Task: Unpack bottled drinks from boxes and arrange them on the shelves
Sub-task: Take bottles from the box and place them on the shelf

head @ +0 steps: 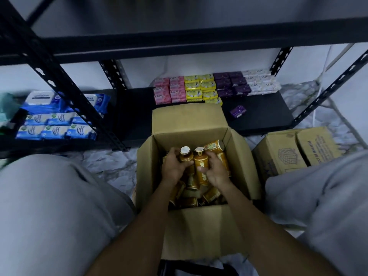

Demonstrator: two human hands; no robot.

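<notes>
Bottles (200, 166) fill the open box (189, 120); my left hand (173, 166) grips one, my right hand (216, 170) another. Unpacking step: next I must lift both onto the shelf (258, 116).

My left hand (172, 168) gripping an amber bottle (186, 155), my right hand (216, 170) curled round a second bottle (201, 165), both inside the open cardboard box (237, 156), what look like soap packs (201, 87) on the black shelf (260, 116) behind

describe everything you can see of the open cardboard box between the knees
Plain brown cardboard box, top flaps folded open, standing on the floor before the black shelf. Inside sit jumbled amber bottles, some upright, some tipped. The left hand and right hand reach in, each gripping a bottle.
</notes>
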